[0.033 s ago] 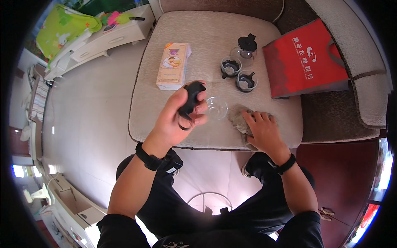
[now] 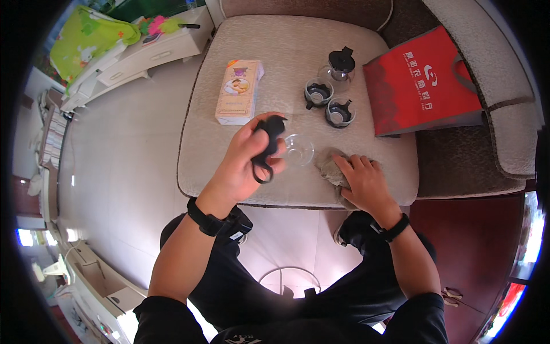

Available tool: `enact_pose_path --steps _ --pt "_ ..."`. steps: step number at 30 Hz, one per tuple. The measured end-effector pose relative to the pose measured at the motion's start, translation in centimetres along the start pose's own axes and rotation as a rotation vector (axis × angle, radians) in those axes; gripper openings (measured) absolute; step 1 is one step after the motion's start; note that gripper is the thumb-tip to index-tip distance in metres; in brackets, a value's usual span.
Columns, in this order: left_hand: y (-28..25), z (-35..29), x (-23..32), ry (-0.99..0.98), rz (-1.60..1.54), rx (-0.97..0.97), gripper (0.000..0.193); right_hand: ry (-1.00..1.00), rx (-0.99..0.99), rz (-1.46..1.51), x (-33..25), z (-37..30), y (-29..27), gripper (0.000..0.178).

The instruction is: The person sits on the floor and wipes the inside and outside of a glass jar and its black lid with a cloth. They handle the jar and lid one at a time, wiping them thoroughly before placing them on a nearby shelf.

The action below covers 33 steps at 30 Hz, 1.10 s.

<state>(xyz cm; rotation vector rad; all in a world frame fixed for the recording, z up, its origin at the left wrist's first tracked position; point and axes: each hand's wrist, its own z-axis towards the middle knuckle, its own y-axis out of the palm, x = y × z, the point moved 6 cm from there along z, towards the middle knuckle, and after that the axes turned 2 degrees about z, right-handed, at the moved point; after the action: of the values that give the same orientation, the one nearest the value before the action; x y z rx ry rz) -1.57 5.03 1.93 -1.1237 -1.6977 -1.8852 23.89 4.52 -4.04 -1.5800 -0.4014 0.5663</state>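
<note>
Head view: the left hand [image 2: 236,159] curls its fingers around a black cup holder with a looped handle [image 2: 269,136], raised above a beige seat cushion [image 2: 286,43]. Just right of those fingers stands a clear glass cup [image 2: 300,151]. The right hand [image 2: 365,182] lies on a crumpled grey-brown cloth [image 2: 329,166], fingers extended; whether they grip it, I cannot tell. Beyond are two glass cups in black holders [image 2: 341,113], a black-lidded glass teapot [image 2: 342,61] and a carton [image 2: 237,94].

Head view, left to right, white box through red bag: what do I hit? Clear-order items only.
White box → black looped piece → clear glass cup → grey-brown cloth → right hand → red bag.
</note>
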Motion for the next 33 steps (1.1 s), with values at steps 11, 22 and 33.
enact_pose_path --steps 11,22,33 --pt "1.2 0.9 -1.9 0.044 0.357 0.312 0.035 -0.122 0.525 0.811 -1.1 -1.8 -11.3 0.062" --pt "5.2 0.6 -5.6 0.094 0.401 0.2 0.021 -0.137 0.763 0.617 -3.5 0.0 -12.4 0.062" --pt "2.4 0.0 -2.5 0.134 0.366 0.355 0.022 -0.359 0.621 0.539 -9.4 -0.5 -11.2 0.065"
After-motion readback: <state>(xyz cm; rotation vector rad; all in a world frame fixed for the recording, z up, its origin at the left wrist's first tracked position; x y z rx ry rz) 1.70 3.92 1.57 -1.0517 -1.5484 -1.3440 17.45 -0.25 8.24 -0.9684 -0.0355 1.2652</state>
